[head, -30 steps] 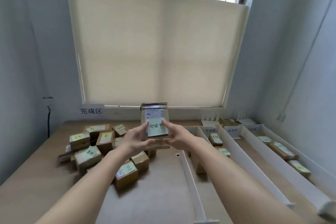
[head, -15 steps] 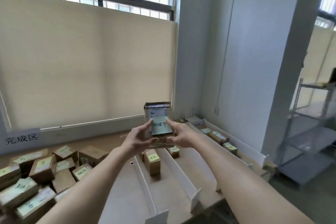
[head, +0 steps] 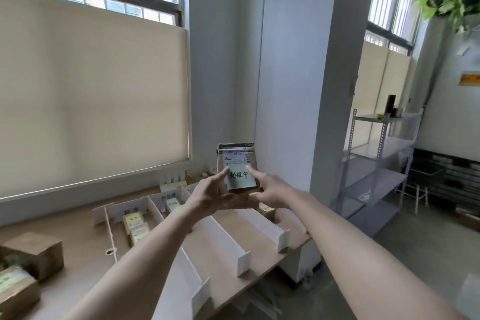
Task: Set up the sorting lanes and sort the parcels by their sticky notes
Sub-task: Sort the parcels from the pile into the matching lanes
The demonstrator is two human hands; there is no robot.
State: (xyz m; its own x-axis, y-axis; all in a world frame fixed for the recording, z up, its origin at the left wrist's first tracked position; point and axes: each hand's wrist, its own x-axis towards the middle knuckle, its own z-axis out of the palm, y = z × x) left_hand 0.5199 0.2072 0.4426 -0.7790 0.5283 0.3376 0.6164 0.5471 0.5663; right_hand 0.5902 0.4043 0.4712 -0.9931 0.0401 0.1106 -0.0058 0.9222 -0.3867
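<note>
now the view has swung right from the unsorted pile, both the left hand (head: 207, 196) and right hand (head: 270, 193) gripping the noted parcel (head: 237, 166) above the white lanes (head: 220, 231), ready for placing.

My left hand (head: 210, 193) and right hand (head: 270, 191) covered the lower part of the parcel (head: 237, 163), and its shipping label (head: 236, 158) was too small to read. The boxes (head: 18, 286) at the tabletop's (head: 78, 236) left edge were cut off and blurred.
</note>
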